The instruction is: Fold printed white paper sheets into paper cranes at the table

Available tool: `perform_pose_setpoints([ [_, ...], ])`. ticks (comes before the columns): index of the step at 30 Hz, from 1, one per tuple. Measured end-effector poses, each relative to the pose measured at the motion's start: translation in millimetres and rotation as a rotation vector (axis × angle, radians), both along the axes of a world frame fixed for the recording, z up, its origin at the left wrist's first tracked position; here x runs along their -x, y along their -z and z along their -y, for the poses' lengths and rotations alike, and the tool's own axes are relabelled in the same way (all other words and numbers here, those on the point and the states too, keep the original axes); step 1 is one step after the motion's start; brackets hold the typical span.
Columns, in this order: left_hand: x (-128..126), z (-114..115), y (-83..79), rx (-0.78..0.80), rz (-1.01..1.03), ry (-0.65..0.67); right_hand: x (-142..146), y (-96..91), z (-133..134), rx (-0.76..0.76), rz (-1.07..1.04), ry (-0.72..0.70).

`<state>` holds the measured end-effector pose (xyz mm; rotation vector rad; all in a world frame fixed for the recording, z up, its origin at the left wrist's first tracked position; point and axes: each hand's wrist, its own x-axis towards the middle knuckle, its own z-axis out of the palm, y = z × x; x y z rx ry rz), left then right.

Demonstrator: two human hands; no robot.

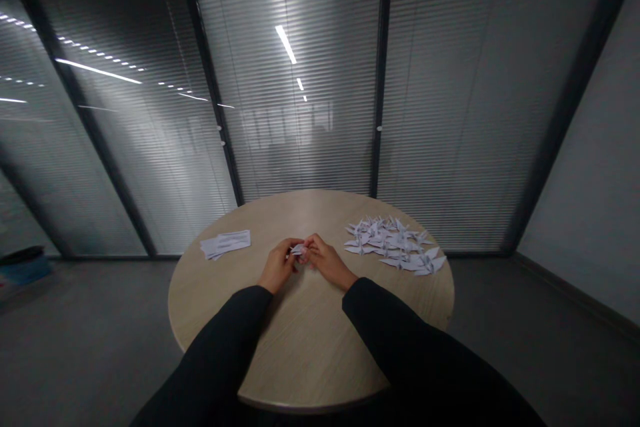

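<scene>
A small piece of folded white paper (297, 249) is pinched between my two hands above the middle of the round table. My left hand (279, 264) grips it from the left, its fingers closed around the edge. From the right, my right hand (325, 260) holds it with thumb and fingers pressed together. The fingers cover much of the paper, so its full shape is hidden. To the right of my hands lies a pile of folded white paper cranes (390, 241). A small stack of white paper sheets (226, 243) rests on the left.
The round, light wood table (310, 347) stands before glass partitions with blinds (310, 160) and dark frames. A white wall (585, 213) rises at the right. On the grey floor at far left sits a blue bin (25, 268) with a dark rim.
</scene>
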<state>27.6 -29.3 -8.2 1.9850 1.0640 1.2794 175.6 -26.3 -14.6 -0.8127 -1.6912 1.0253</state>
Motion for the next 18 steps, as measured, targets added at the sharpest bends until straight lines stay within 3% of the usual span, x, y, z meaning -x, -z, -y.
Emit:
perform_pose_setpoints([
  [5, 0.0, 0.3, 0.2, 0.004, 0.011, 0.003, -0.8, 0.3, 0.0, -0.058, 0.051, 0.016],
  [10, -0.6, 0.5, 0.8, 0.017, -0.014, 0.037, -4.8, 0.8, -1.4, -0.217, 0.281, 0.129],
  [18, 0.0, -2.9, 6.5, 0.015, -0.062, 0.032, -9.5, -1.2, 2.7, -0.328, 0.570, 0.224],
])
